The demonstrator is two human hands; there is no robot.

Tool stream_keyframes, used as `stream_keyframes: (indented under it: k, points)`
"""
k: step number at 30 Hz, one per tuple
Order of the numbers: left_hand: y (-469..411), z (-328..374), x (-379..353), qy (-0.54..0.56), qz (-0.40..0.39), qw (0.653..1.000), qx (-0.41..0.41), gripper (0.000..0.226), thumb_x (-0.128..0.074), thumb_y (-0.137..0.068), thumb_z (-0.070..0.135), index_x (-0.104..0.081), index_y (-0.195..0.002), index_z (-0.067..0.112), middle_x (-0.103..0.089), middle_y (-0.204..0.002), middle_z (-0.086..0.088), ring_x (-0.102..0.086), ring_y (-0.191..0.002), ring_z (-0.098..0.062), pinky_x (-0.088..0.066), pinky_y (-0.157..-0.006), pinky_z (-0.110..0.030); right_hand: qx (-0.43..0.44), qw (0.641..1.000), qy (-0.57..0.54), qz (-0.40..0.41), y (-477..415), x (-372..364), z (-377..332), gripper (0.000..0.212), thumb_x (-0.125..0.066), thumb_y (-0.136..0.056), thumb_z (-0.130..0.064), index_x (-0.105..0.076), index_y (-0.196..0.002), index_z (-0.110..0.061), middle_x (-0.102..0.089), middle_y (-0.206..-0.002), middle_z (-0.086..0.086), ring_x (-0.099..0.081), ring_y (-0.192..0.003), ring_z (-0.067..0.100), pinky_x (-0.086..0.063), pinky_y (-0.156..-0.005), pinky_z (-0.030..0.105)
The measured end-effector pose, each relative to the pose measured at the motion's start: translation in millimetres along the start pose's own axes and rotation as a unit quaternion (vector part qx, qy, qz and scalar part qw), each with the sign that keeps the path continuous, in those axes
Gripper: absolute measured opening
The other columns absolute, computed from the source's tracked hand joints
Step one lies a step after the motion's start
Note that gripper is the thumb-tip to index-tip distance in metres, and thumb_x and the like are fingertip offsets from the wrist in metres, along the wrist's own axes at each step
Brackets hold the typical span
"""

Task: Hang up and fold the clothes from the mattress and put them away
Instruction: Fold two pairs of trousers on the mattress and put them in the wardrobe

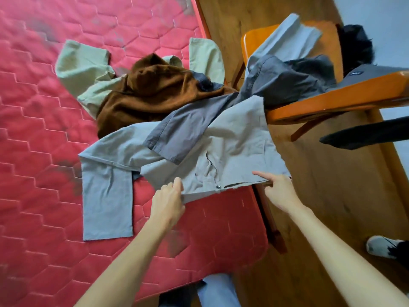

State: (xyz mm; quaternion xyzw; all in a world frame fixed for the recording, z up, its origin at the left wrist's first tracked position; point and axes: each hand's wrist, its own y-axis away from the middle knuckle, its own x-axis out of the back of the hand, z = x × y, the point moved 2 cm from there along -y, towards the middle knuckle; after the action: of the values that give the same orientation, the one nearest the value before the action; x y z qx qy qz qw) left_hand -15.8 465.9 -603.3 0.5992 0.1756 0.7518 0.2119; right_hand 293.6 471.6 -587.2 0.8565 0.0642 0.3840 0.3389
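Light grey trousers (234, 149) lie across the red quilted mattress (44, 129), their waistband toward me and a metal button showing. My left hand (170, 200) pinches the left end of the waistband. My right hand (278, 189) grips the right end, index finger stretched along the cloth. A dark grey shirt (174, 136) lies over the trousers and runs up onto the chair. Behind it sit a brown fuzzy garment (150, 91) and a pale green shirt (84, 67).
An orange wooden chair (332, 100) stands right of the mattress, holding a light blue garment (285, 38) and dark clothes (356, 45). Wooden floor (332, 196) runs along the right. A foot in a grey shoe (380, 247) is at the right edge.
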Motion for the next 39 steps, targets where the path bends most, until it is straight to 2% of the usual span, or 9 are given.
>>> stream_keyframes:
  k: [3, 9, 16, 20, 23, 27, 30, 34, 39]
  points:
    - [32, -21, 30, 0.030, 0.030, 0.999, -0.008, 0.025, -0.060, -0.074, 0.008, -0.055, -0.098, 0.015, -0.060, -0.090, -0.008, -0.059, -0.090, -0.035, -0.042, -0.064, -0.038, 0.044, 0.997, 0.063, 0.016, 39, 4, -30, 0.046, -0.058, -0.087, -0.001, -0.070, -0.119, -0.032, -0.074, -0.110, -0.002, -0.050, -0.055, 0.000, -0.044, -0.063, 0.024]
    - [95, -52, 95, 0.044, 0.132, 0.990, -0.038, 0.018, -0.064, -0.067, -0.001, -0.058, -0.081, 0.010, -0.054, -0.075, -0.008, -0.055, -0.072, -0.034, -0.030, -0.054, -0.031, 0.149, 0.976, 0.082, 0.134, 114, 21, -102, 0.023, -0.069, -0.088, -0.014, -0.077, -0.106, -0.025, -0.077, -0.098, 0.001, -0.068, -0.094, 0.024, -0.051, -0.075, 0.035]
    - [165, -81, 213, 0.006, 0.307, 0.942, -0.132, 0.015, -0.056, -0.058, 0.000, -0.057, -0.070, 0.008, -0.052, -0.065, -0.010, -0.052, -0.058, -0.033, -0.035, -0.052, -0.032, 0.305, 0.898, 0.139, 0.285, 208, 57, -176, 0.019, -0.081, -0.077, -0.012, -0.080, -0.095, -0.017, -0.051, -0.107, 0.017, -0.043, -0.111, 0.036, -0.054, -0.078, 0.046]
    - [211, -101, 282, -0.009, 0.390, 0.905, -0.168, 0.015, -0.052, -0.057, 0.004, -0.059, -0.069, 0.010, -0.055, -0.066, -0.009, -0.054, -0.061, -0.032, -0.042, -0.058, -0.037, 0.401, 0.833, 0.167, 0.343, 260, 77, -226, 0.012, -0.085, -0.071, -0.012, -0.079, -0.081, -0.012, -0.046, -0.134, 0.023, -0.036, -0.130, 0.040, -0.039, -0.104, 0.054]
    - [245, -117, 328, -0.021, 0.421, 0.891, -0.169, 0.016, -0.052, -0.061, 0.005, -0.061, -0.073, 0.008, -0.058, -0.070, -0.009, -0.056, -0.065, -0.033, -0.046, -0.064, -0.040, 0.441, 0.798, 0.198, 0.359, 298, 92, -262, 0.009, -0.085, -0.071, -0.014, -0.079, -0.077, -0.015, -0.042, -0.147, 0.018, -0.031, -0.139, 0.038, -0.033, -0.106, 0.055]
    - [284, -135, 379, -0.083, 0.447, 0.873, -0.176, 0.018, -0.065, -0.065, -0.002, -0.064, -0.081, 0.007, -0.063, -0.077, -0.009, -0.061, -0.071, -0.035, -0.050, -0.071, -0.044, 0.477, 0.769, 0.211, 0.369, 339, 106, -302, 0.010, -0.070, -0.073, -0.025, -0.078, -0.075, -0.020, -0.068, -0.115, 0.005, -0.053, -0.120, 0.029, -0.030, -0.107, 0.048]
    - [312, -144, 415, -0.135, 0.478, 0.848, -0.185, 0.011, -0.060, -0.066, 0.003, -0.061, -0.076, 0.009, -0.061, -0.075, -0.008, -0.061, -0.071, -0.034, -0.050, -0.074, -0.044, 0.499, 0.763, 0.216, 0.349, 367, 118, -334, 0.023, -0.062, -0.079, -0.037, -0.078, -0.078, -0.020, -0.072, -0.085, -0.006, -0.064, -0.084, 0.021, -0.044, -0.086, 0.044]
    - [350, -157, 465, -0.185, 0.533, 0.811, -0.156, 0.018, -0.047, -0.070, 0.013, -0.062, -0.080, 0.009, -0.060, -0.078, -0.009, -0.059, -0.077, -0.035, -0.046, -0.083, -0.047, 0.545, 0.730, 0.208, 0.355, 407, 141, -381, 0.027, -0.060, -0.081, -0.042, -0.076, -0.080, -0.020, -0.071, -0.081, -0.005, -0.064, -0.075, 0.022, -0.052, -0.064, 0.037]
    - [406, -176, 532, -0.189, 0.596, 0.767, -0.142, 0.028, -0.040, -0.073, 0.018, -0.063, -0.084, 0.008, -0.061, -0.081, -0.009, -0.059, -0.082, -0.036, -0.040, -0.090, -0.047, 0.631, 0.684, 0.160, 0.330, 466, 172, -443, 0.009, -0.081, -0.077, -0.019, -0.075, -0.080, -0.014, -0.067, -0.079, -0.002, -0.063, -0.069, 0.019, -0.050, -0.063, 0.035]
